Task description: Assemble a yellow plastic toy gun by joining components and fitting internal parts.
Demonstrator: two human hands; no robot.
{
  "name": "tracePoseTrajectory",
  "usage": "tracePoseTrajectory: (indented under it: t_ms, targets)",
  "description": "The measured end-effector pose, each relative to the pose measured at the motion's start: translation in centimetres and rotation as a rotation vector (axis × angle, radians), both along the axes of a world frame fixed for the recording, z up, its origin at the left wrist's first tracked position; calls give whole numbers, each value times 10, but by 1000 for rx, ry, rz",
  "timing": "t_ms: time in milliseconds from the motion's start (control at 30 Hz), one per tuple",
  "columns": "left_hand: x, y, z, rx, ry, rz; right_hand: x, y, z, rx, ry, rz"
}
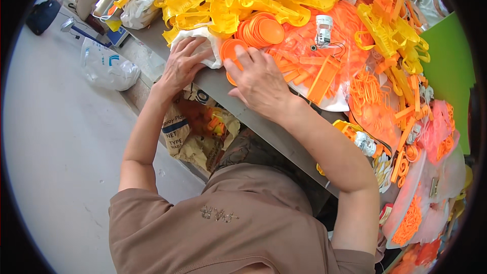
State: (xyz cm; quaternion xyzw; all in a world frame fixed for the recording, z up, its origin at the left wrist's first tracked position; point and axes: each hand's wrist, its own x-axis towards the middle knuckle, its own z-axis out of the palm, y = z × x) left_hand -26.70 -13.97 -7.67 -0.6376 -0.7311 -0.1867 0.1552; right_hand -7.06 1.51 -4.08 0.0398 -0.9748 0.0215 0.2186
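My left hand [183, 66] is at the table's near edge, its fingers bent over a crumpled white cloth-like piece [209, 36], perhaps a bag. Beside it, my right hand [259, 80] has its fingertips on a round orange plastic disc [232, 50]; more orange shows under the fingers. How many discs are under that hand is hidden. Just beyond lies a fanned stack of similar orange discs [269, 30]. Yellow half-shell plastic parts [203, 10] are heaped behind both hands.
Right of my hands lie orange strips [324, 78], a white motor-like unit [323, 29] with wires, and more yellow shells [380, 30]. An open paper sack [185, 134] with orange bits stands below the table edge. A clear plastic bag [109, 66] sits left; a green panel [449, 61] stands right.
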Motion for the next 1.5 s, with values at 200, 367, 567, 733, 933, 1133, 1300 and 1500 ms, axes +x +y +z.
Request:
tracePoseTrajectory:
  t_ms: [200,367,567,733,933,1133,1300,1500]
  targets:
    - [-12,28,33,108,-495,116,-35,2,-8,46,-40,-131]
    - [-18,47,72,-83,-920,139,-40,20,-6,17,-60,-113]
    - [-18,53,89,-341,-864,137,-50,33,9,-469,23,-21]
    - [-11,44,86,-389,-511,-145,-49,27,33,-590,134,-31]
    - [-5,36,74,-484,-364,-153,-60,25,42,-117,-130,-1]
    - [-15,27,78,-560,-336,-209,-74,31,34,311,-85,-257]
    - [-15,29,89,-601,-483,-191,-80,22,36,256,-83,-359]
    - [-3,34,88,-513,-476,-160,-65,22,41,138,-128,-284]
